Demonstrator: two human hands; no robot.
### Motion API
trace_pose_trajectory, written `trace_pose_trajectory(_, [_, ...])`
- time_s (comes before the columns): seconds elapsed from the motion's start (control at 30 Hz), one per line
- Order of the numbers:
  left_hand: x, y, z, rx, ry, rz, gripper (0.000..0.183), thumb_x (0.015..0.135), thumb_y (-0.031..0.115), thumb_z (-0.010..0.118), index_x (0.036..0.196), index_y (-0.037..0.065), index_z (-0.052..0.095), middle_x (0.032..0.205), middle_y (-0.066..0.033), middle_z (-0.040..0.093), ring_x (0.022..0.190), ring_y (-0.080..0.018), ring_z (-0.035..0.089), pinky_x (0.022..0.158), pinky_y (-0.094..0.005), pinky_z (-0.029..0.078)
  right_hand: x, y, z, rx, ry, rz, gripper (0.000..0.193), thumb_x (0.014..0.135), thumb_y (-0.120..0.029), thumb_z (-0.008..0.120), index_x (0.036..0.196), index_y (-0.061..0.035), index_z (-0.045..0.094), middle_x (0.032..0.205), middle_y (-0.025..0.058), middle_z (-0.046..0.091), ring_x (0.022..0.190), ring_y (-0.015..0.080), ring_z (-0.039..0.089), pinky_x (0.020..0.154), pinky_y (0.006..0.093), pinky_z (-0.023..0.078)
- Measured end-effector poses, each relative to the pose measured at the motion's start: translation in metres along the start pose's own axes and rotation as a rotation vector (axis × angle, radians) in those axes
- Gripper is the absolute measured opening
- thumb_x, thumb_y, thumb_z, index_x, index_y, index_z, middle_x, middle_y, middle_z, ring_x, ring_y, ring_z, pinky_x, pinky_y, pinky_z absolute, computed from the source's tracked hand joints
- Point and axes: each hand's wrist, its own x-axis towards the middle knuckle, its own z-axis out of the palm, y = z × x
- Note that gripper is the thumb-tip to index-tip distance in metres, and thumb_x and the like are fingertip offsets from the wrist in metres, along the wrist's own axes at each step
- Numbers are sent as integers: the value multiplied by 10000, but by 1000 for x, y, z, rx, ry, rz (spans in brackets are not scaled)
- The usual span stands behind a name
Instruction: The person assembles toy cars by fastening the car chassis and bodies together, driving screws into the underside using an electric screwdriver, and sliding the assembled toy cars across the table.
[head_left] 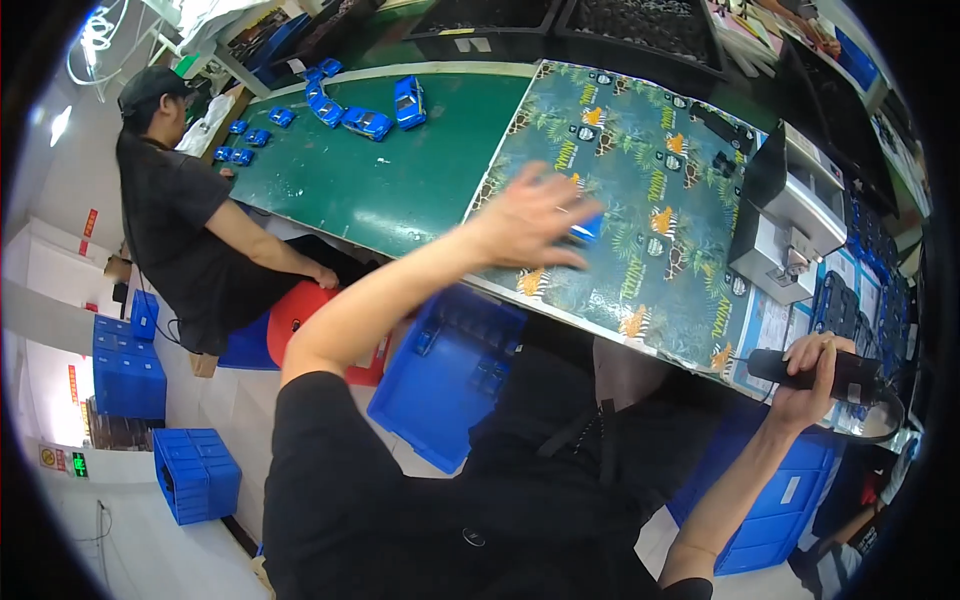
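Note:
My left hand [528, 218] reaches over the animal-patterned mat [650, 290], its fingers spread and smeared by motion. Just beneath the fingers sits a small blue object [587, 230], probably a toy car body, partly hidden; whether the hand touches it I cannot tell. On the right, my right hand [808, 380] wraps round a black electric screwdriver [858, 378], whose thin bit points left over the table's front edge. Several blue toy cars [367, 123] stand on the green tabletop [400, 190], farther left.
A grey boxy machine [785, 225] occupies the mat's right side, with dark blue parts [838, 310] beside it. Below the edge is a blue bin [430, 380] holding parts. Another person [185, 210] sits at the left. Black trays [640, 35] line the back.

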Motion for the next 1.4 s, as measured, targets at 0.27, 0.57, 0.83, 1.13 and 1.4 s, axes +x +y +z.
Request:
trace_pose_trajectory(0.27, [-129,-41,-29,303,117,-499,716,798,510,710,1346,92,514,1441,-180,415,1366,-362,363,1142,-572,191,8,6,-4,81,8,58,91,941,-113,559,926,-52,492,678,32,435,552,117,424,551,246,382])
trace_pose_trajectory(0.57, [44,82,-8,-216,417,-39,433,763,221,775,1129,50,619,1310,-153,550,1226,-349,513,1022,-477,406,-15,-32,8,49,114,18,97,830,8,568,908,-11,514,610,82,522,471,159,496,473,281,442])
trace_pose_trajectory(0.83, [264,219,7,-358,365,474,372,752,229,755,1046,44,621,991,-91,651,1024,-287,592,867,-417,459,-50,-100,-36,35,106,93,225,725,-16,749,830,-7,550,630,72,565,508,134,564,489,243,460])
trace_pose_trajectory(1.13, [405,219,68,-185,-642,270,936,503,647,869,1073,-50,613,1034,-222,679,979,-382,659,850,-419,528,-58,-127,-73,8,250,176,339,651,-37,868,870,-31,608,772,34,627,689,92,589,619,242,458])
trace_pose_trajectory(1.4, [318,255,46,-697,87,109,583,593,274,895,1040,29,611,922,-161,663,895,-364,648,782,-418,515,-48,-122,-72,-140,226,135,321,661,-130,848,819,-14,594,701,43,594,588,82,543,552,200,395])
